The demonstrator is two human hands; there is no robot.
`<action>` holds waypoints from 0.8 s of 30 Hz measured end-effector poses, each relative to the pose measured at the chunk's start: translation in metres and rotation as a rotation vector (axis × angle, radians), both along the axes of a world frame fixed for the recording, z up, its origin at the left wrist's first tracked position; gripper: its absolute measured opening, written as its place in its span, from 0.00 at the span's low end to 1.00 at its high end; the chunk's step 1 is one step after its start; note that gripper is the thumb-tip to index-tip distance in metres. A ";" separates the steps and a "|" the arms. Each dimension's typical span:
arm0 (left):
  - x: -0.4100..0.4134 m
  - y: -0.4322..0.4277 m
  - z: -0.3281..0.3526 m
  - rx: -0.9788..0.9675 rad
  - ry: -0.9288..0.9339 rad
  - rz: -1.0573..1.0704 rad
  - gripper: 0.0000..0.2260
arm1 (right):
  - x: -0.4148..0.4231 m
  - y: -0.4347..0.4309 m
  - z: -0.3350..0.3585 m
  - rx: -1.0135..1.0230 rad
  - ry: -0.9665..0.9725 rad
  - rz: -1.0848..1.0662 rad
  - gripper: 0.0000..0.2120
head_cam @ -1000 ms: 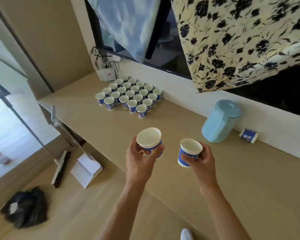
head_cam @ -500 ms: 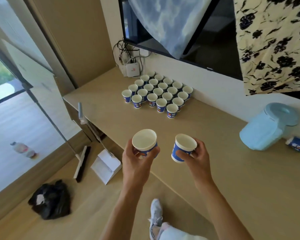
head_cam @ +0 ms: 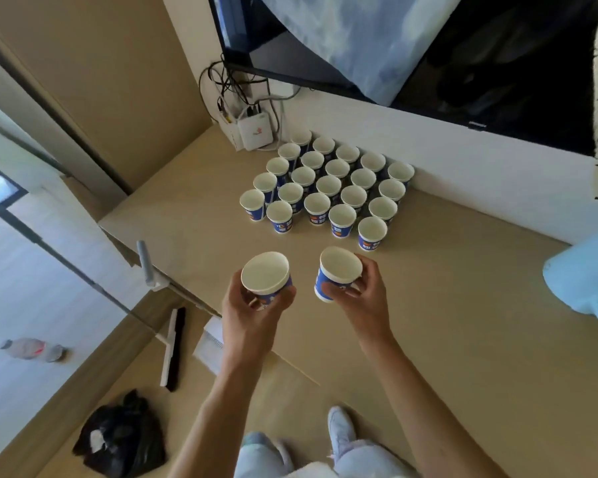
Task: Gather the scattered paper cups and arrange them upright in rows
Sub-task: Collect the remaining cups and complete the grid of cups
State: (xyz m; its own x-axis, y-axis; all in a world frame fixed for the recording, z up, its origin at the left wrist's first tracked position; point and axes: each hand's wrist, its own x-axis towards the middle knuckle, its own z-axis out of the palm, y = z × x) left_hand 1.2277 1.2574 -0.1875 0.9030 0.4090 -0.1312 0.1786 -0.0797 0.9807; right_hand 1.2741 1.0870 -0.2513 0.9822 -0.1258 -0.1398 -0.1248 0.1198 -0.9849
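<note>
Beige counter (head_cam: 463,339) runs under both hands and on past them to the white wall. Dark screen (head_cam: 463,81) hangs on that wall, above and beyond the hands, with a pale blue cloth (head_cam: 353,39) draped over it. Light blue lidded container (head_cam: 584,284) sits on the counter well off to the right of the right hand, cut by the frame edge.

Block of paper cups (head_cam: 328,188), blue with white insides, stands just ahead of both hands: all upright, mouths up, packed in slanted rows touching or nearly so, back rows near the wall. White box with cables (head_cam: 254,132) sits at the far left corner of that block, against the wall.

Below and left of the left hand, on the floor: black bag (head_cam: 121,439), a dustpan (head_cam: 211,343) and a long-handled brush (head_cam: 171,346).

Left hand (head_cam: 252,315) wraps thumb and fingers around a paper cup (head_cam: 266,279), mouth up, tilted slightly toward the camera, held above the counter edge. Right hand (head_cam: 366,298) pinches a second paper cup (head_cam: 337,272) by its side wall, mouth tipped leftward, also off the counter. The two held cups are near each other but apart.
</note>
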 end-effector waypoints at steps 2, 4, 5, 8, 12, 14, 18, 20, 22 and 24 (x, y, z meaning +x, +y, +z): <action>0.021 0.013 -0.011 0.009 0.020 -0.047 0.23 | 0.014 0.013 -0.009 -0.022 0.021 -0.034 0.29; 0.040 0.028 -0.023 0.028 0.039 -0.100 0.22 | 0.024 0.024 -0.017 -0.044 0.043 -0.074 0.31; 0.052 0.036 -0.029 0.034 0.049 -0.135 0.22 | 0.030 0.031 -0.022 -0.062 0.057 -0.102 0.31; 0.083 0.059 -0.045 0.031 0.073 -0.210 0.23 | 0.042 0.048 -0.036 -0.114 0.077 -0.166 0.29; 0.120 0.081 -0.067 0.029 0.073 -0.312 0.23 | 0.067 0.072 -0.054 -0.152 0.074 -0.268 0.28; 0.134 0.090 -0.079 0.047 0.068 -0.372 0.23 | 0.083 0.085 -0.067 -0.179 0.069 -0.296 0.28; 0.153 0.105 -0.106 0.085 0.029 -0.434 0.26 | 0.117 0.105 -0.101 -0.246 0.035 -0.352 0.28; 0.160 0.112 -0.122 0.106 0.004 -0.437 0.28 | 0.132 0.111 -0.121 -0.282 0.009 -0.360 0.28; 0.167 0.118 -0.140 0.121 -0.023 -0.433 0.28 | 0.145 0.115 -0.139 -0.311 -0.025 -0.350 0.28; 0.172 0.122 -0.154 0.146 -0.036 -0.448 0.28 | 0.153 0.116 -0.151 -0.324 -0.049 -0.340 0.29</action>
